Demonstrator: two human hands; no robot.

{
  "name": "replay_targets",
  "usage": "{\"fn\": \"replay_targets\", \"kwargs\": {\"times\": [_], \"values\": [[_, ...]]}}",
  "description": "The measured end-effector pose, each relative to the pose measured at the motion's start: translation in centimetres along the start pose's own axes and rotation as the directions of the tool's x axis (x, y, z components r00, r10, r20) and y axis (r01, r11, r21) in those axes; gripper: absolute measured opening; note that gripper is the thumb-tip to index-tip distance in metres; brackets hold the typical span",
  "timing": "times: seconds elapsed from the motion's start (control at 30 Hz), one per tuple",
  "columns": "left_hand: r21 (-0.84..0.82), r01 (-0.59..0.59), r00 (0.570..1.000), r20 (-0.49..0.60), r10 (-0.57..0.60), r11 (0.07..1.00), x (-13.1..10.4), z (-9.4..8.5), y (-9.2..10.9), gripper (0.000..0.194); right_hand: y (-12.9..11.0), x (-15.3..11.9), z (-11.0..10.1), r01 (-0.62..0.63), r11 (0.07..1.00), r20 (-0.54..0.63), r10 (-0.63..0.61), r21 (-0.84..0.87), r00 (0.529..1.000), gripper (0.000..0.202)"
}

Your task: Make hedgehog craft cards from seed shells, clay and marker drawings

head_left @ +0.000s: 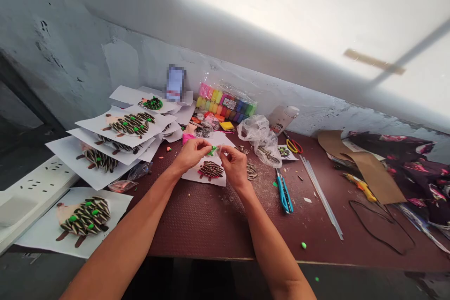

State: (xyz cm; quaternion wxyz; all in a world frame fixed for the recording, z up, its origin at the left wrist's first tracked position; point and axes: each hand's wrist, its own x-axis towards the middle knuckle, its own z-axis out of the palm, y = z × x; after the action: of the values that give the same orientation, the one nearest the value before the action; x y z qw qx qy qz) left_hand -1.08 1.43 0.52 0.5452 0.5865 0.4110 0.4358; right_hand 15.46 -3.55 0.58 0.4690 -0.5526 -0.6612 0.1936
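Over the middle of the table, my left hand and my right hand are close together, fingers pinched. Between their fingertips is a small green piece of modelling clay, with what looks like clear film at its right side. Just below it lies a white sheet bearing a hedgehog figure covered in striped sunflower seeds. Loose sunflower seeds are scattered right of the sheet, partly behind my right hand. A finished-looking hedgehog picture with green clay dots lies at the front left.
Stacked hedgehog pictures stand left, beside a white power strip. Behind are coloured clay packs, a plastic bag and a white bottle. A teal utility knife, scissors, glue sticks and glue gun lie right.
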Motion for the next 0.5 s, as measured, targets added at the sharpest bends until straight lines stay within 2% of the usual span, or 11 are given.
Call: {"fn": "replay_targets", "kwargs": {"times": [0.13,0.23,0.37,0.5], "values": [[0.017,0.002,1.0,0.011,-0.002,1.0,0.0,-0.07,-0.04,0.021,-0.11,-0.01,0.1,-0.056,0.994,-0.001,0.056,0.099,0.998,0.024],[0.039,-0.038,0.998,0.042,0.037,0.999,-0.06,-0.15,-0.11,0.017,-0.09,0.06,0.11,-0.098,0.986,0.019,0.096,0.133,0.995,0.027],[0.049,-0.072,0.994,0.083,0.067,0.996,-0.11,-0.11,-0.24,0.016,0.04,0.25,-0.11,-0.084,0.993,0.047,0.081,0.078,0.996,0.026],[0.008,-0.03,0.991,0.129,0.029,1.0,-0.15,0.11,-0.37,0.022,0.06,0.35,-0.3,-0.05,0.998,0.098,0.053,-0.028,0.994,0.021]]}}
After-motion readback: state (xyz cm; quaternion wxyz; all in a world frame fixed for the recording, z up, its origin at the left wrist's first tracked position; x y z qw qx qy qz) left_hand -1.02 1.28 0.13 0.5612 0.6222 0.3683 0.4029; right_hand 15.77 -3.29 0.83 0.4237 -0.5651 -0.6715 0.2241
